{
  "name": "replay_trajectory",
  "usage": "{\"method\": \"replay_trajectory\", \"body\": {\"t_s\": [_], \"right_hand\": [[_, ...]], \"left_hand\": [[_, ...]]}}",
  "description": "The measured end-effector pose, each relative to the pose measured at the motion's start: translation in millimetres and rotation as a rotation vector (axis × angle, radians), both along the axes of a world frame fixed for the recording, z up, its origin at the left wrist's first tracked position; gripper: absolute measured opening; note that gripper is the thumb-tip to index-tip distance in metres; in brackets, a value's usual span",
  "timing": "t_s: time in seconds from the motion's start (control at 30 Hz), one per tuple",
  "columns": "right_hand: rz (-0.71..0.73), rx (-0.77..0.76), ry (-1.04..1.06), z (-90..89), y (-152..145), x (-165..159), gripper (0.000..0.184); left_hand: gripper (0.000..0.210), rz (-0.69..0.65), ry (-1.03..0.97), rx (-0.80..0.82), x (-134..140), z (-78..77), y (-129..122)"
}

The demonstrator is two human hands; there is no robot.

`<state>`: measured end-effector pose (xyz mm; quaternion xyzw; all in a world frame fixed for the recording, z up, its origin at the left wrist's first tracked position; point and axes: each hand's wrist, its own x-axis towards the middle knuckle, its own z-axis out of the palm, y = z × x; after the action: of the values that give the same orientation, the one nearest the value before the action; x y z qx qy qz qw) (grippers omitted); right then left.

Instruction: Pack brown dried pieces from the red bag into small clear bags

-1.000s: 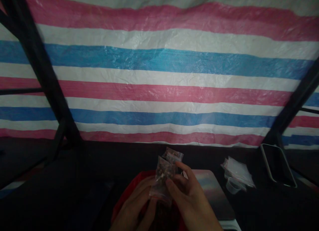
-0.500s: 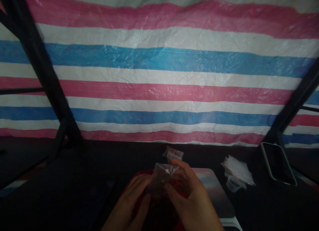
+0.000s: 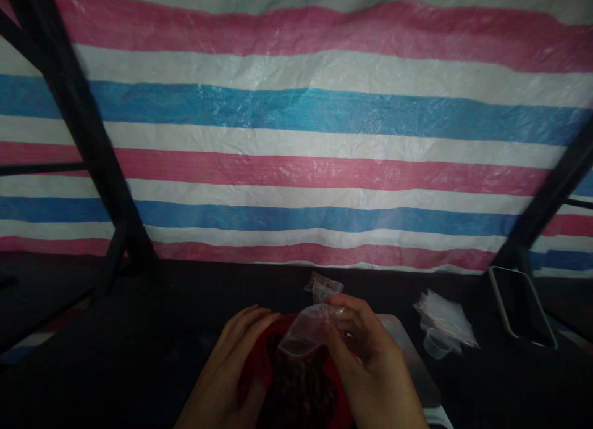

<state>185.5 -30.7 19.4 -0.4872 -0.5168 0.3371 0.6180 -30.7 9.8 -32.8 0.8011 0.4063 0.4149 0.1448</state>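
Note:
A small clear plastic bag (image 3: 303,333) is pinched in my right hand (image 3: 370,361), its mouth tilted down and left over a red bag (image 3: 264,349). Dark brown pieces (image 3: 301,386), too dim to identify, fill the red bag. My left hand (image 3: 234,361) grips the red bag's left edge, with the thumb toward the inside. Just beyond my right fingertips lie small filled zip bags (image 3: 323,283) with brownish contents.
Right of my right hand is a flat silver-topped device (image 3: 407,355), partly covered. Farther right are a stack of clear bags (image 3: 447,318), a small clear cup (image 3: 437,344) and a phone (image 3: 523,305). Black frame posts (image 3: 88,145) flank a striped sheet (image 3: 324,170).
My left hand has let go of the clear bag and moved left onto the red bag's edge. The clear bag, now only in my right hand, has tipped, uncovering the brown pieces.

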Motion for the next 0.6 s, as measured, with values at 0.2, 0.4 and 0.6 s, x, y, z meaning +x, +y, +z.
{"method": "replay_trajectory", "body": {"t_s": [0.2,0.4,0.6], "right_hand": [[-0.049,-0.018,0.0,-1.5,2,0,0.032],[-0.05,0.006,-0.136,-5.0,0,2,0.013],[0.025,0.066,-0.239,-2.5,-8,0,0.009]], "left_hand": [[0.08,0.17,0.105,-0.035,-13,-22.0,6],[0.041,0.179,0.042,0.0,-13,-13.6,14],[0.025,0.146,-0.019,0.037,-10,2.2,10]]}}
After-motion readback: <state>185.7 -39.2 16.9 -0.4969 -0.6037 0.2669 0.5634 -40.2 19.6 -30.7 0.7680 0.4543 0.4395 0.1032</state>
